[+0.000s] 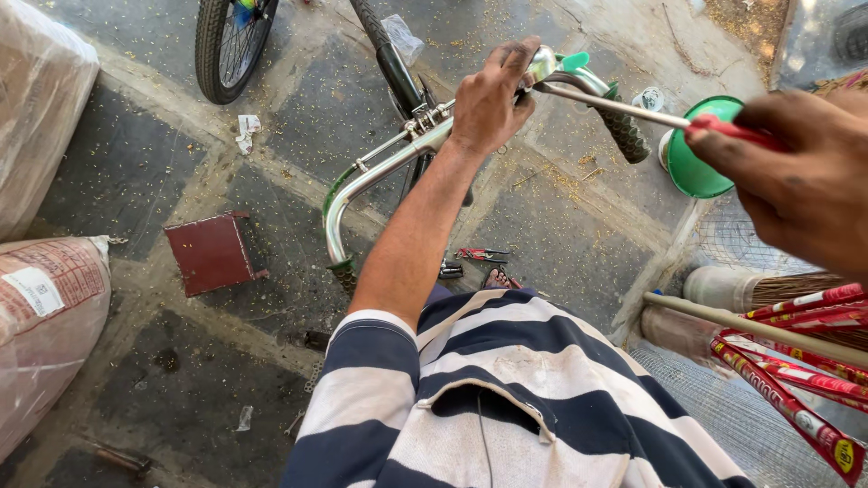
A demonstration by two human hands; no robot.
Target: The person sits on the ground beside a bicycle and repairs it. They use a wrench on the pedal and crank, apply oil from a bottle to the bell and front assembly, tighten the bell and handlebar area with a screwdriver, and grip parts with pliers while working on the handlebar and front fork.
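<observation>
My left hand (488, 99) grips the chrome handlebar (380, 167) of a bicycle near its middle, beside a shiny bell (542, 63). My right hand (796, 172) holds a screwdriver with a red handle (732, 131); its metal shaft (606, 104) reaches left to the bell area on the bar. A dark green rubber grip (626, 134) caps the right end of the handlebar. The bicycle's front wheel (231, 41) shows at the top left.
A green plastic bowl (692, 167) lies by the right wall. Red pliers (484, 255) lie on the stone floor, and a maroon block (210, 253) to their left. Plastic-wrapped sacks (41, 316) are at the left. Brooms with red wrapped handles (796, 361) lean at the right.
</observation>
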